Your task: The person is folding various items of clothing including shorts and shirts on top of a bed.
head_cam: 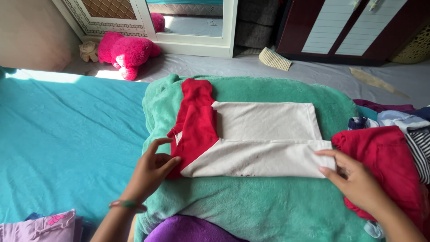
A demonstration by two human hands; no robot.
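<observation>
A white shirt with red sleeves (264, 134) lies folded lengthwise on a green fleece blanket (268, 206). My left hand (152, 172) rests on the red sleeve end at the shirt's left, fingers spread and pressing the cloth. My right hand (354, 179) lies flat with its fingertips on the shirt's right hem corner. Neither hand has lifted the fabric; both touch it against the blanket.
A red garment (385, 157) and a pile of striped and dark clothes (412, 130) sit at the right. Purple cloth (188, 229) lies at the near edge. The bed has a teal sheet (62, 143). A pink plush toy (127, 51) lies on the floor beyond, near a mirror and a wardrobe.
</observation>
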